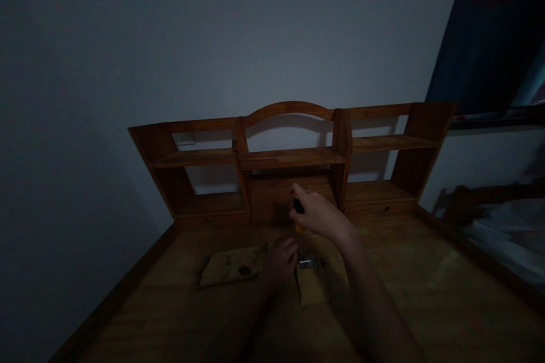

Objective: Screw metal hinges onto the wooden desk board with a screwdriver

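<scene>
In the dim head view, my right hand (319, 212) is wrapped round the orange and black handle of a screwdriver (299, 207), held upright. Its thin shaft points down at a shiny metal fitting, perhaps a hinge (307, 261), at the far end of a small wooden board (314, 286). My left hand (281, 261) is low beside the fitting with its fingers curled in. What those fingers grip is too dark to make out. Left of that hand lies a flat, light brown piece (225, 266) with a dark spot on it.
Both boards lie on a wooden desk top (417, 272) with raised side edges. A wooden shelf unit (293, 157) with several compartments stands along its back, against a pale wall (272, 28). A dark curtain (477, 39) hangs at the right, above pale plastic-like material (511, 232).
</scene>
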The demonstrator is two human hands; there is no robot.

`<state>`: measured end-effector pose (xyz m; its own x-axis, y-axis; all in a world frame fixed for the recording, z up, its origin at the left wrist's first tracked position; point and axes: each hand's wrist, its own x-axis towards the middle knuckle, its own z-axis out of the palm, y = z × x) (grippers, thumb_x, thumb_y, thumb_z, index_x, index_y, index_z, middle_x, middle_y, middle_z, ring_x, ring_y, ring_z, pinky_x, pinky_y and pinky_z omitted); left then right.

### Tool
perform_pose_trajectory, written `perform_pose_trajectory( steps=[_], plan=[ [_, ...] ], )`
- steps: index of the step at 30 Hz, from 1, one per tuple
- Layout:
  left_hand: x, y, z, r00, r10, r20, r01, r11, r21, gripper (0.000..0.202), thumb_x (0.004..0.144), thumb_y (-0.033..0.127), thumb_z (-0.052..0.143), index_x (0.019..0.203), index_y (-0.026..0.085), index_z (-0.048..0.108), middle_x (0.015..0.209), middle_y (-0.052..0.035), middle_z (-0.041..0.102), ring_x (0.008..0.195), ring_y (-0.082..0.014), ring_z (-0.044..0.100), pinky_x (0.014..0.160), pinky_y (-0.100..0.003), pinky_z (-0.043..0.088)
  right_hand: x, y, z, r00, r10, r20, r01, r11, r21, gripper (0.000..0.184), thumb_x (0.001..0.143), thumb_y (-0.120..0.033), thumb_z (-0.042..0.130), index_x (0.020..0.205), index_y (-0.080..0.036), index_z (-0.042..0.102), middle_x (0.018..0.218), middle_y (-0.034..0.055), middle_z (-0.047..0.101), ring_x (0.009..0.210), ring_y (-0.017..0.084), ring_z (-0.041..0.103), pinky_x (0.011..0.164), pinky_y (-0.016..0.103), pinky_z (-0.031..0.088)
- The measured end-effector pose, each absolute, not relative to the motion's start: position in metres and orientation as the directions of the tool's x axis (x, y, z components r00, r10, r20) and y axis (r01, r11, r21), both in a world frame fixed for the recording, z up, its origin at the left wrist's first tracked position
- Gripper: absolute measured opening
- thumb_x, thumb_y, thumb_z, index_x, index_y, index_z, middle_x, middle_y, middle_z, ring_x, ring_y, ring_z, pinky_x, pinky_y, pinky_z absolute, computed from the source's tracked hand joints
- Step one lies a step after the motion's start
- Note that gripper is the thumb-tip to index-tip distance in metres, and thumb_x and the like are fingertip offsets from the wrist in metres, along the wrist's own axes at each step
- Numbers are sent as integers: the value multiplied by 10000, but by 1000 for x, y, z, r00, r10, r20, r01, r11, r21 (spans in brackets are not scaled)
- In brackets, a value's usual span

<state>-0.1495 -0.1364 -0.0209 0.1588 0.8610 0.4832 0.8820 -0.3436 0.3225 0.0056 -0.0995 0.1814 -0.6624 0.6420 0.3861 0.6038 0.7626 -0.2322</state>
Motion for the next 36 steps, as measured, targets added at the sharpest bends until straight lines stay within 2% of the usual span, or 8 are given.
perform_pose_trajectory(
  steps=[6, 10, 16, 19, 24, 29, 33, 36],
  plan=[
    [-150, -136, -22, 169, 852, 496, 879, -358, 315, 191, 936, 98, 458, 898, 192, 620, 970, -32, 614, 909, -157, 576, 834, -278, 461, 2, -99, 184, -579, 706, 407, 740, 665, -102, 391, 988, -518, 436, 1183, -196, 542, 950, 119, 723, 937, 298, 694, 730, 336, 434],
    [-150, -138, -18, 171, 862, 478, 879, -352, 321, 196, 948, 110, 446, 887, 193, 612, 943, -26, 606, 898, -156, 580, 819, -276, 460, 5, -97, 184, -605, 685, 405, 713, 693, -106, 354, 986, -424, 465, 1242, -187, 523, 955, 115, 726, 920, 280, 693, 741, 326, 422],
    [-149, -140, -15, 171, 865, 472, 865, -361, 349, 185, 931, 87, 459, 882, 186, 606, 959, -28, 608, 905, -154, 579, 822, -269, 465, 6, -96, 182, -697, 597, 398, 530, 802, -276, 357, 895, -288, 552, 1231, -187, 483, 945, 73, 700, 881, 228, 659, 699, 279, 371],
    [-149, -139, -16, 157, 869, 469, 867, -349, 356, 184, 931, 94, 460, 864, 182, 607, 940, -31, 608, 884, -157, 580, 803, -273, 470, 4, -96, 182, -720, 575, 389, 487, 818, -308, 352, 866, -260, 576, 1203, -197, 497, 966, 61, 690, 894, 218, 643, 720, 274, 365],
    [-149, -139, -18, 162, 866, 473, 873, -350, 340, 186, 932, 111, 464, 897, 189, 628, 983, -45, 627, 904, -166, 596, 831, -297, 482, 3, -94, 180, -709, 583, 396, 508, 813, -285, 292, 927, -375, 563, 1166, -215, 515, 969, 62, 693, 914, 226, 648, 747, 280, 378],
    [-151, -137, -22, 166, 846, 507, 869, -368, 329, 198, 933, 105, 465, 950, 194, 642, 1016, -51, 635, 949, -175, 599, 867, -312, 480, 1, -92, 177, -643, 640, 422, 604, 762, -234, 400, 973, -539, 476, 1212, -221, 520, 1034, 101, 702, 956, 258, 668, 748, 304, 406],
    [-151, -137, -22, 176, 848, 500, 867, -374, 329, 187, 933, 99, 472, 952, 192, 634, 1017, -42, 634, 950, -168, 592, 867, -299, 477, -1, -91, 178, -582, 692, 427, 698, 695, -176, 395, 990, -499, 441, 1225, -197, 540, 1013, 132, 703, 944, 284, 672, 757, 336, 421],
    [-151, -137, -22, 175, 855, 489, 865, -371, 337, 171, 933, 103, 475, 909, 184, 624, 980, -39, 624, 919, -161, 587, 841, -289, 478, -1, -91, 178, -615, 665, 424, 656, 730, -192, 320, 972, -394, 471, 1203, -185, 543, 961, 117, 701, 897, 266, 669, 750, 328, 420]
  ],
)
